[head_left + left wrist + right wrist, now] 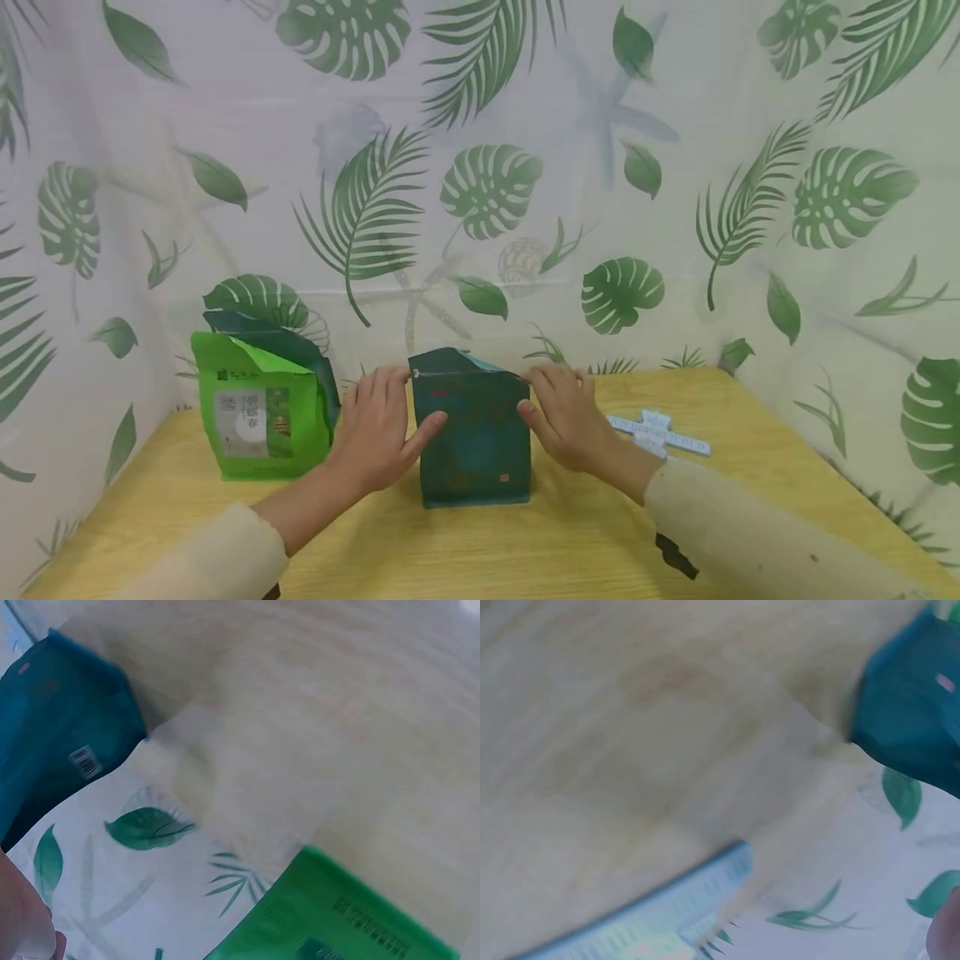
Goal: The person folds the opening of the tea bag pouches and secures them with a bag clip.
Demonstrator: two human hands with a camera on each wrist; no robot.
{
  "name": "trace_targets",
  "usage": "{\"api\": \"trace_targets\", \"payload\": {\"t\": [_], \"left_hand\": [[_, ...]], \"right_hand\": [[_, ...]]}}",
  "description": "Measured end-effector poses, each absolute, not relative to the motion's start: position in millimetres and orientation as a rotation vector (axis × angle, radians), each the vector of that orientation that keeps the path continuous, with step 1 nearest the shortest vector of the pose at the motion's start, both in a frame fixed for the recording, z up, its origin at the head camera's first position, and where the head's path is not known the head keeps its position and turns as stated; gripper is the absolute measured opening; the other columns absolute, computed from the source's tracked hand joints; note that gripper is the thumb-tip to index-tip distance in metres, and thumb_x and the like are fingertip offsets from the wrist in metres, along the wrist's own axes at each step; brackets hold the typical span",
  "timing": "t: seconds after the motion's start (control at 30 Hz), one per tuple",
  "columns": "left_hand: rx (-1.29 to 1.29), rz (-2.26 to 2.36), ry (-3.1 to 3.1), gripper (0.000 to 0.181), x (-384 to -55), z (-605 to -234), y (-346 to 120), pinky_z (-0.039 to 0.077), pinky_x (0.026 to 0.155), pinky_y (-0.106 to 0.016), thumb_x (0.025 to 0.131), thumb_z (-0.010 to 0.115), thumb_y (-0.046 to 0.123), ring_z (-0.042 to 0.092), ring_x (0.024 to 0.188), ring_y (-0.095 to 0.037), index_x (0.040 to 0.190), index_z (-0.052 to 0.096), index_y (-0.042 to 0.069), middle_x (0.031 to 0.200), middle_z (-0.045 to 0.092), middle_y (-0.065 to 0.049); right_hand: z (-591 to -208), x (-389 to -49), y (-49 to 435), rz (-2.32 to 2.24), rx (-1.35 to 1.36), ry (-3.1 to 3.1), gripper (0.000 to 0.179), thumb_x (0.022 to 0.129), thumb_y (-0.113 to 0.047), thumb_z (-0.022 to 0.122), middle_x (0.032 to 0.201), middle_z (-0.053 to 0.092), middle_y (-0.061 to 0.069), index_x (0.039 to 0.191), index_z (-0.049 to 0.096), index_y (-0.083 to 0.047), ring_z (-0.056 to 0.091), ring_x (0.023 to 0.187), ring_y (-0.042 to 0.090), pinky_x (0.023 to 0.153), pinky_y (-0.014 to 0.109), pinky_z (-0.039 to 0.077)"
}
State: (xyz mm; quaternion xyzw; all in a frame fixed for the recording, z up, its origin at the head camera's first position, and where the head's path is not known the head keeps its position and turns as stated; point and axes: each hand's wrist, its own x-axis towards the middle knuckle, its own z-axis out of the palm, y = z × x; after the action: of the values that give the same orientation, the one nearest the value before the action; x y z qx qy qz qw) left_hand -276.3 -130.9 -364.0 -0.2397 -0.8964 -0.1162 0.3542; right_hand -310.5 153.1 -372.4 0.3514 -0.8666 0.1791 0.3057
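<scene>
Pouch (474, 442) (teal) between left fingers (384, 388) and right fingers (557, 387)

Wood-look table (585, 546), leaf-print cloth (547, 117) hanging along its far side and both flanks. Left: bright green bag (258, 379) upright, label facing near side; dark green bag (279, 340) just behind, mostly hidden. Right, toward far side: pale blue ruler (692, 442).

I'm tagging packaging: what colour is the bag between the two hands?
The bag is dark teal, seen best in the head view.
</scene>
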Motion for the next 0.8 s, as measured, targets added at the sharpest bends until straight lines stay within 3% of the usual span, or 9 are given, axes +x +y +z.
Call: {"api": "trace_targets", "payload": {"t": [0.1, 0.2, 0.4, 0.53, 0.67, 0.8], "left_hand": [[-0.643, -0.303, -2.285, 0.082, -280, -349, -128, 0.034, 0.084, -0.048, 0.099, 0.018, 0.071, 0.046, 0.102, -0.035, 0.129, 0.045, -0.001, 0.116, 0.052, -0.018], [-0.656, -0.319, -2.284, 0.082, -283, -331, -124, 0.035, 0.089, -0.050, 0.099, 0.017, 0.072, 0.046, 0.109, -0.037, 0.133, 0.043, 0.002, 0.123, 0.052, -0.018], [-0.691, -0.297, -2.316, 0.082, -286, -297, -114, 0.032, 0.095, -0.054, 0.097, 0.012, 0.073, 0.045, 0.117, -0.037, 0.138, 0.042, 0.008, 0.129, 0.050, -0.016], [-0.713, -0.174, -2.386, 0.068, -286, -278, -105, 0.033, 0.094, -0.053, 0.102, 0.024, 0.066, 0.047, 0.115, -0.033, 0.139, 0.048, 0.014, 0.124, 0.053, -0.012], [-0.717, -0.027, -2.516, 0.048, -285, -267, -96, 0.036, 0.082, -0.048, 0.105, 0.034, 0.055, 0.051, 0.094, -0.029, 0.119, 0.058, 0.017, 0.100, 0.056, -0.007], [-0.709, 0.019, -2.617, 0.045, -286, -265, -92, 0.037, 0.073, -0.044, 0.106, 0.031, 0.054, 0.054, 0.079, -0.027, 0.094, 0.053, 0.016, 0.078, 0.054, -0.002]], "right_hand": [[-361, -312, 152, 0.534, 0.911, -2.308, 0.052, 0.109, -0.045, 0.023, 0.121, 0.057, 0.011, 0.118, 0.059, -0.008, 0.049, 0.114, 0.032, 0.091, 0.061, 0.027], [-350, -313, 151, 0.584, 0.891, -2.304, 0.041, 0.109, -0.034, 0.028, 0.117, 0.057, 0.009, 0.113, 0.061, -0.010, 0.048, 0.111, 0.030, 0.091, 0.061, 0.025], [-332, -314, 147, 0.611, 0.870, -2.296, 0.037, 0.109, -0.025, 0.029, 0.109, 0.059, 0.006, 0.107, 0.064, -0.013, 0.048, 0.103, 0.028, 0.091, 0.059, 0.025], [-326, -314, 144, 0.566, 0.870, -2.375, 0.034, 0.109, -0.025, 0.032, 0.109, 0.060, 0.003, 0.106, 0.064, -0.015, 0.048, 0.106, 0.027, 0.090, 0.057, 0.024], [-323, -314, 143, 0.537, 0.885, -2.461, 0.032, 0.109, -0.026, 0.034, 0.112, 0.061, 0.001, 0.105, 0.064, -0.015, 0.047, 0.109, 0.027, 0.090, 0.057, 0.026], [-323, -314, 141, 0.520, 0.948, -2.509, 0.033, 0.109, -0.026, 0.033, 0.113, 0.061, 0.002, 0.108, 0.064, -0.015, 0.047, 0.113, 0.028, 0.089, 0.055, 0.029]]}}
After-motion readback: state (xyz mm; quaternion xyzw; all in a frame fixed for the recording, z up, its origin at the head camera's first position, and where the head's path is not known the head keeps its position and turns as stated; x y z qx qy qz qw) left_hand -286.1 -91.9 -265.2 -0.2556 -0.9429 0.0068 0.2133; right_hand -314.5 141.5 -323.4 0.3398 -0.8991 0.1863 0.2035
